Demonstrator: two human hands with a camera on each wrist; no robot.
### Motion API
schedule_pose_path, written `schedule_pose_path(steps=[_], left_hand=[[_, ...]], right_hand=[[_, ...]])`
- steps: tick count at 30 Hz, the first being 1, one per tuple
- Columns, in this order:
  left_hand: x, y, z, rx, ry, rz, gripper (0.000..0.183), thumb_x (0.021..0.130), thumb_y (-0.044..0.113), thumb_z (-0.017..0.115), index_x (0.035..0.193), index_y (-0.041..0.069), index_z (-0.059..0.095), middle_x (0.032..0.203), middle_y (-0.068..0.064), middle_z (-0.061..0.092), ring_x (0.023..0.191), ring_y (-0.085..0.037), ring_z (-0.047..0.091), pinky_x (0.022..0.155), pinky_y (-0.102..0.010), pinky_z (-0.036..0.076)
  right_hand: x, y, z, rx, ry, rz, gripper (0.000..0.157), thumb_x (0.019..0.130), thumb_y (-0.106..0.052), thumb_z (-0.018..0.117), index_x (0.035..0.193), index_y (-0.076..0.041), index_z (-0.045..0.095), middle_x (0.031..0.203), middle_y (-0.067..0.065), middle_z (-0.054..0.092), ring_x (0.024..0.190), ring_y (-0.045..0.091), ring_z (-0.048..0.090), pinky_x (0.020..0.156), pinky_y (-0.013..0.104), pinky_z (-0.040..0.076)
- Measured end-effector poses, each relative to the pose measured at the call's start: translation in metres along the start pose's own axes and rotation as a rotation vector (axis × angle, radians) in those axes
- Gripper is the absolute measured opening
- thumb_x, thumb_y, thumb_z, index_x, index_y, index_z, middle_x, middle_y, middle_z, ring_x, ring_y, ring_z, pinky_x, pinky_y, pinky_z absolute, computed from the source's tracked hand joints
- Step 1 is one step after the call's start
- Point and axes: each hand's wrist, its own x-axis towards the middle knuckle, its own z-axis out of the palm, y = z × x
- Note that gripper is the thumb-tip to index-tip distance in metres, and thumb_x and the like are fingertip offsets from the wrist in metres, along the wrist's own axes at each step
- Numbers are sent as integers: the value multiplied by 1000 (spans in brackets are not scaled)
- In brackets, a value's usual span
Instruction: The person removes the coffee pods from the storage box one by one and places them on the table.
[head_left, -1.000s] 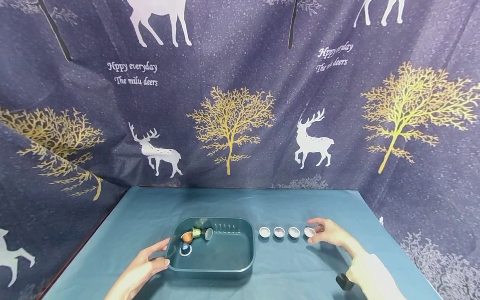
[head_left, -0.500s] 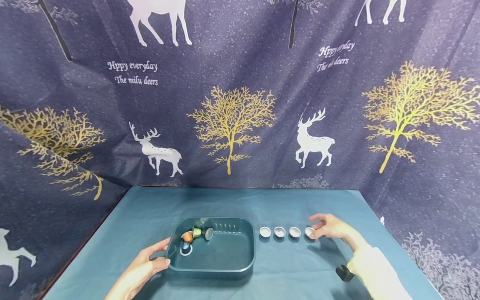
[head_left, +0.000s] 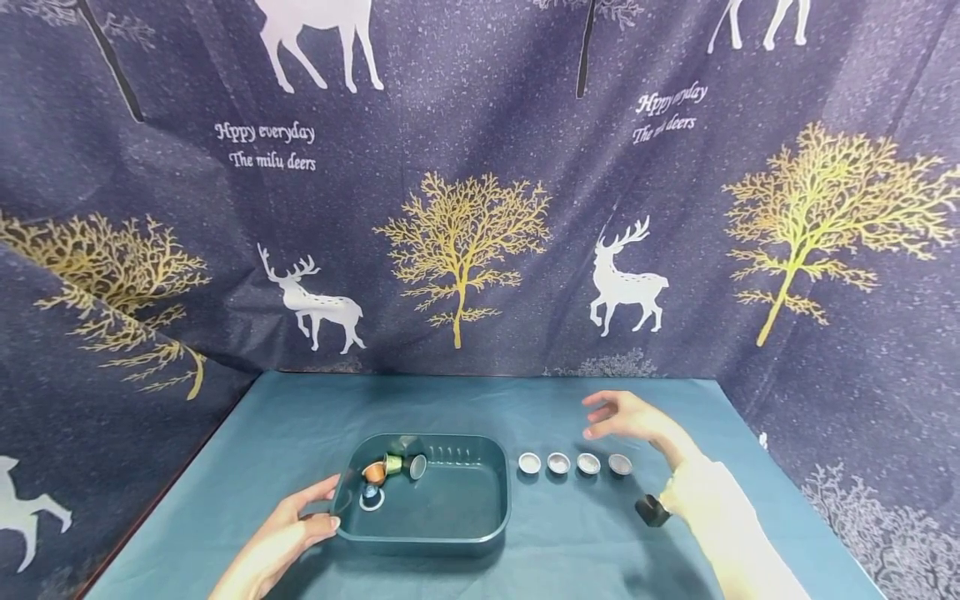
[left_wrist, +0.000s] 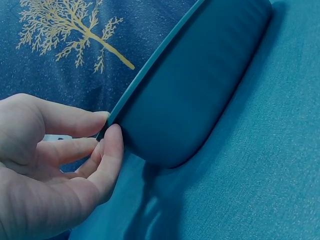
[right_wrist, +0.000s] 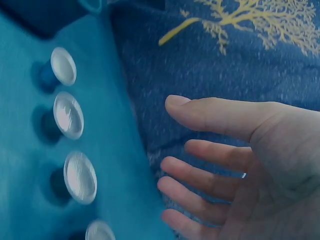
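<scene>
My left hand [head_left: 288, 529] holds the left rim of a dark green plastic bin [head_left: 495, 533], thumb and fingertips at its edge in the left wrist view. Inside the bin lie several coffee capsules: an orange capsule [head_left: 373, 474], a green capsule [head_left: 392, 465], a blue capsule [head_left: 371, 493] and one showing its grey lid. Right of the bin, several coffee capsules stand in a row, lids up; the rightmost capsule [head_left: 620, 464] has a greyer lid than its neighbour [head_left: 588, 463]. Behind the row hovers my right hand [head_left: 626, 417], fingers spread, holding nothing.
Teal cloth covers the table [head_left: 570, 550]. A dark blue curtain [head_left: 480, 125] printed with deer and trees hangs along the back edge and sides. A black device [head_left: 652, 510] sits at the right wrist.
My right hand has let go of the rightmost capsule and moved up, back and slightly left from it. That capsule now stands uncovered in the row. The left hand and bin have stayed put.
</scene>
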Motion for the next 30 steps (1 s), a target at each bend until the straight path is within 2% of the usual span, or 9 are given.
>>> schedule_pose_path(steps=[5, 11, 19, 23, 30], left_hand=[[0, 0, 1, 6, 15, -12, 78, 92, 4, 56, 153, -13, 11, 140, -30, 34, 109, -17, 62, 96, -39, 51], [1, 1, 1, 14, 33, -29, 78, 92, 4, 58, 154, -12, 12, 140, -30, 33, 109, -18, 62, 99, -44, 50], [1, 1, 2, 14, 36, -18, 78, 92, 5, 58, 153, -13, 13, 140, -31, 32, 108, -18, 61, 94, -36, 51], [1, 0, 1, 13, 35, -20, 78, 92, 5, 57, 153, -13, 12, 141, -31, 31, 108, -18, 61, 96, -38, 51], [2, 1, 1, 8, 30, -30, 79, 91, 3, 59, 154, -12, 13, 137, -26, 36, 105, -15, 64, 96, -40, 51]], right_hand=[[12, -19, 7, 31, -10, -20, 64, 82, -18, 78, 137, 2, 53, 126, 25, 64, 118, 37, 63, 94, 50, 53], [26, -43, 18, 65, -18, -39, 63, 83, -20, 77, 138, -2, 53, 129, 22, 64, 119, 34, 63, 97, 52, 52], [45, -69, 43, 103, -25, -166, 59, 84, -16, 76, 137, -2, 55, 125, 21, 66, 123, 41, 59, 97, 43, 54], [55, -80, 57, 125, -60, -222, 59, 85, -14, 76, 138, -3, 54, 123, 22, 67, 121, 41, 60, 97, 43, 54], [71, -97, 83, 162, -96, -272, 57, 86, -13, 75, 138, -3, 54, 122, 22, 67, 120, 40, 62, 97, 42, 54]])
